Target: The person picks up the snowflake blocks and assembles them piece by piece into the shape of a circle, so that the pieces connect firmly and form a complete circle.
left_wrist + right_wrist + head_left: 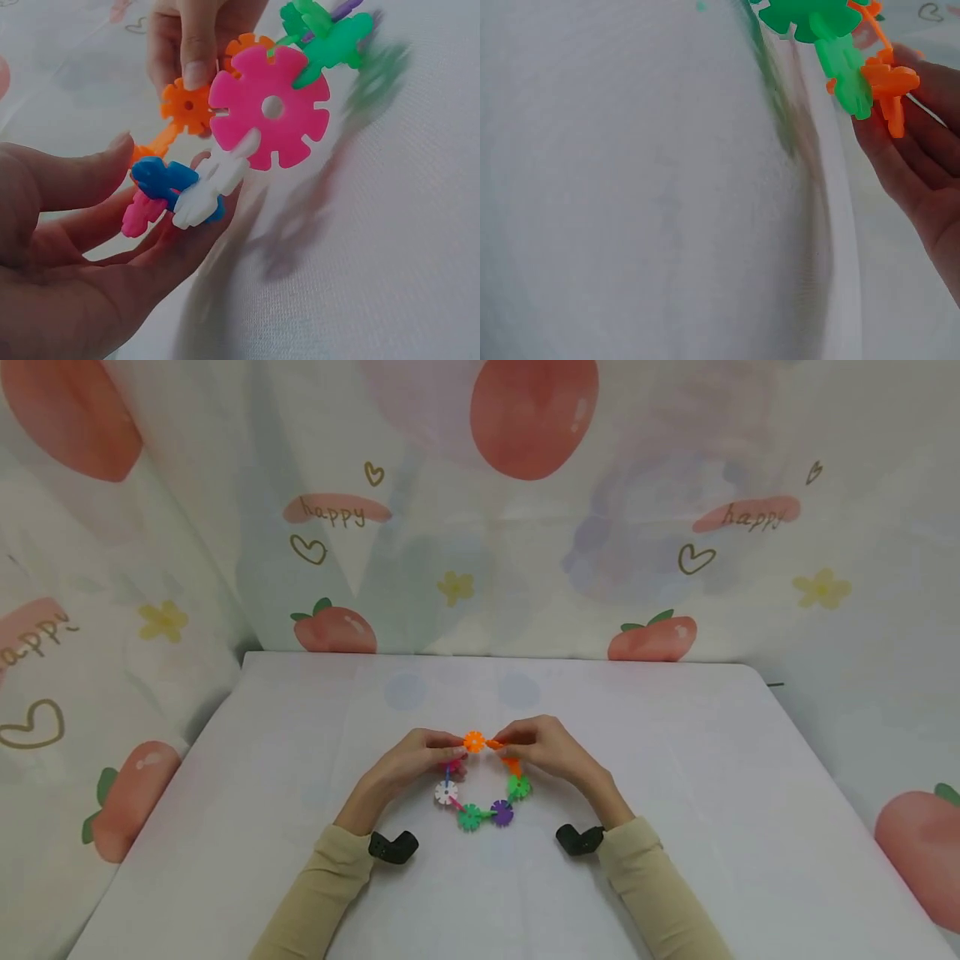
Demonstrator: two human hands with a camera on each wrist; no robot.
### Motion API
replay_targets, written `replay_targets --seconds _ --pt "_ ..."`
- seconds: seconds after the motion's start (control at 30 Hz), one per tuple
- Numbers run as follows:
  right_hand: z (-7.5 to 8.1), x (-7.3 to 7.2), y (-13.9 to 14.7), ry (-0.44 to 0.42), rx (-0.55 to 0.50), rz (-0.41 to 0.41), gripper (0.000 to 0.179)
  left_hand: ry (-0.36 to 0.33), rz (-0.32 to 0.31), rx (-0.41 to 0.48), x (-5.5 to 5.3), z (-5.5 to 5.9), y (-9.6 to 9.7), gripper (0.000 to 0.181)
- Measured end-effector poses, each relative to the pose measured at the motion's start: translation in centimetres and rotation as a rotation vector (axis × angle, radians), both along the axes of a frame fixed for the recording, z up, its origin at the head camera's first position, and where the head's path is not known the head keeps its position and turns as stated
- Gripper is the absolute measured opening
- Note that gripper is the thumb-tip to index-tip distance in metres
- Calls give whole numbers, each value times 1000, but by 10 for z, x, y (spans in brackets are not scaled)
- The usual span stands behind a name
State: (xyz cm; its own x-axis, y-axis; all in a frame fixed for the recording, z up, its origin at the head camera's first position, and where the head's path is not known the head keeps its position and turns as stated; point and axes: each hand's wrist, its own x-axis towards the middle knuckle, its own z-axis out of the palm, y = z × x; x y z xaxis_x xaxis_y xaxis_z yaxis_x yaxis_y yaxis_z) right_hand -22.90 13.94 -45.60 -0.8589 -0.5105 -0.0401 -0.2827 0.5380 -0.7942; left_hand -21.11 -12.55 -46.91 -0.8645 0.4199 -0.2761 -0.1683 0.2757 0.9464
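Note:
A loop of linked plastic snowflake discs hangs between the two hands, just above the table. Its lower part shows a white disc (446,792), a green disc (470,817) and a purple disc (502,812). The left hand (411,758) holds the loop's upper left, beside an orange disc (474,742). In the left wrist view, its thumb and fingers are around the orange and pink end, near a blue disc (161,178). At the upper right, the right hand (553,747) pinches orange discs. A large pink disc (271,109) faces the left wrist camera.
A white cloth covers the table (480,893). Patterned cloth walls (525,552) with fruit and hearts stand behind and at both sides. Black wrist devices are on the left wrist (393,847) and the right wrist (580,840).

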Motion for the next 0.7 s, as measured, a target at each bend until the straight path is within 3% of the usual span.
replay_targets --seconds 0.43,0.7 --pt "-7 -1 1 -18 -96 -9 16 69 33 -78 1 1 3 38" --pt "-5 0 1 -41 -104 -13 15 92 50 -105 3 3 3 37"
